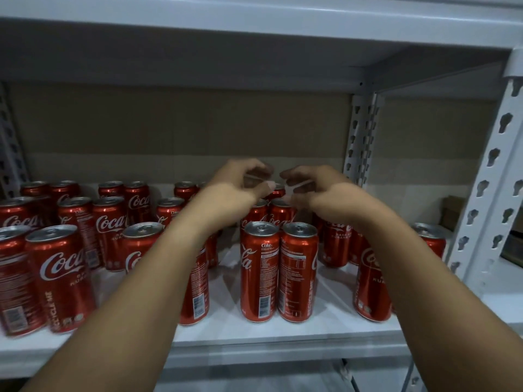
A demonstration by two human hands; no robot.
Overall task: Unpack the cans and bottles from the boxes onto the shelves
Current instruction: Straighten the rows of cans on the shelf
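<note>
Reaching both hands over the back rows of cans, fingers curled; whether left hand or right hand is gripping a can top — cannot tell. Roughly twenty-odd red cans standing upright on the shelf; no bottles or boxes showing, so remainder unknown.

Red cans are crowding the left and middle of the white shelf, leaving narrow lanes between rows. A wider lane is showing just left of the front pair. Bare shelf is lying open along the front edge and at the right rear corner. The slotted upright is blocking the right side; headroom is sitting free above the can tops.
</note>
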